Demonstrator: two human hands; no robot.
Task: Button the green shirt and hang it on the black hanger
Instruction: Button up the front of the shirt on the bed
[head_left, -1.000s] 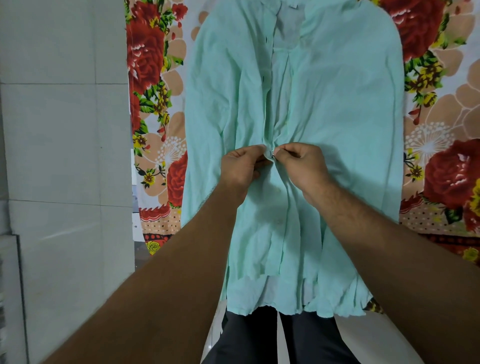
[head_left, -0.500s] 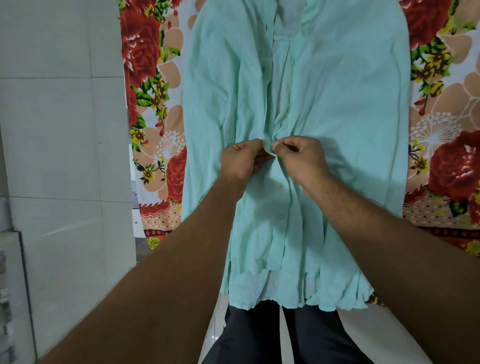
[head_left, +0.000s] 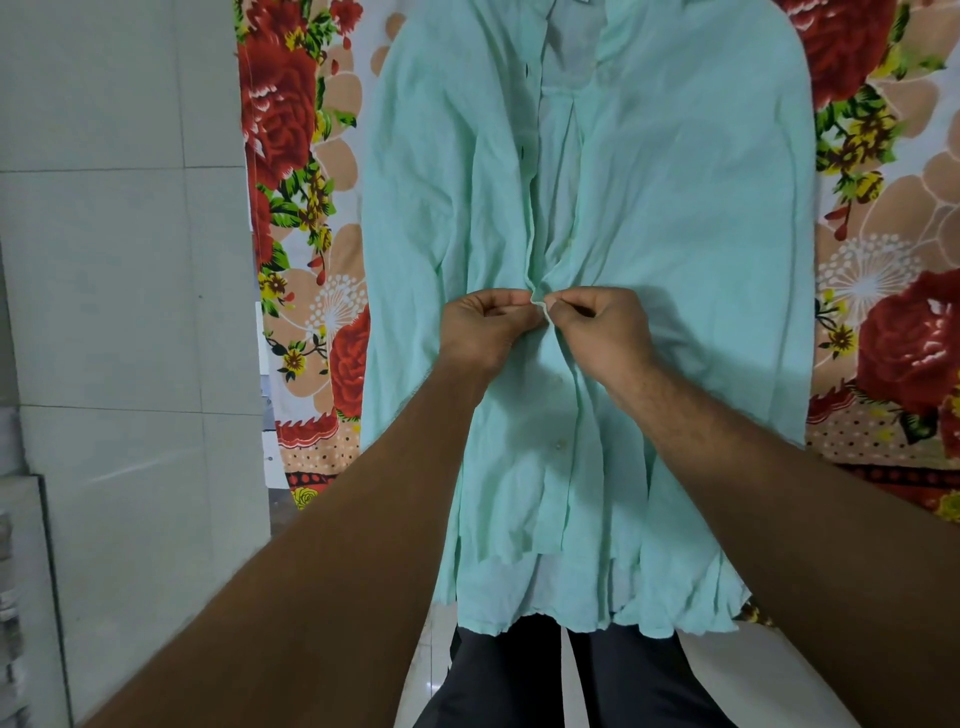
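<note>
one green shirt (head_left: 675, 208) lies flat on the floral sheet (head_left: 883, 260), hem toward the person. left hand (head_left: 488, 332) and right hand (head_left: 602, 332) both pinch the placket edges mid-front, likely doing a button. lower front looks closed, one button (head_left: 559, 443) visible; upper front open. no hanger in view, hanging not yet done.

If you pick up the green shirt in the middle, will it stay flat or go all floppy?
Probably floppy: the green shirt bunches into wrinkles where the left hand and right hand pinch its front edges, and its hem hangs in soft waves. Likely light too, since fingertip pinches alone raise that fold.
</note>
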